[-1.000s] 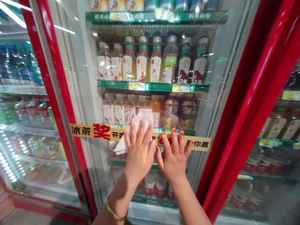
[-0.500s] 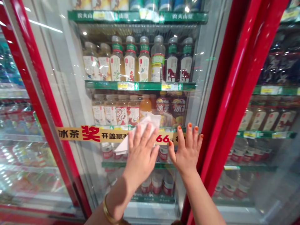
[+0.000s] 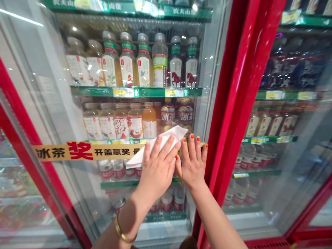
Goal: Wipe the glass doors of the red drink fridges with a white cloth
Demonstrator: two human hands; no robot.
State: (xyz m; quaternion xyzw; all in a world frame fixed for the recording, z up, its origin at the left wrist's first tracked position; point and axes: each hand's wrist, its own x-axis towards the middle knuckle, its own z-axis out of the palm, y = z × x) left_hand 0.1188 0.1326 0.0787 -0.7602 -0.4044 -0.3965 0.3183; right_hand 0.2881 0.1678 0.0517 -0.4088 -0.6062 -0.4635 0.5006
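My left hand (image 3: pixel 157 169), with a gold bangle (image 3: pixel 121 230) at the wrist, lies flat over a folded white paper tissue (image 3: pixel 140 157). Its outstretched fingers press the tissue to the glass door (image 3: pixel 85 193) of a drinks cooler. Beneath them runs a yellow promotional strip (image 3: pixel 62 151) with Chinese lettering, partly covered by the tissue and both hands. Close beside, on the right, my right hand (image 3: pixel 193 166) has orange nails and rests on the door with fingers spread and nothing in them. The two hands nearly touch at the thumbs.
Behind the glass, bottled drinks (image 3: pixel 127 60) stand in rows on green-edged shelves (image 3: pixel 153 92). A red door frame (image 3: pixel 228 114) rises right of my hands, with another stocked cooler section (image 3: pixel 261 124) beyond it. A second red frame (image 3: pixel 33 148) slants along the left.
My view has shifted, so the cooler sits further left. My left hand and the tissue have slid rightward across the strip, closing the gap to my right hand. Both hands stay flat.
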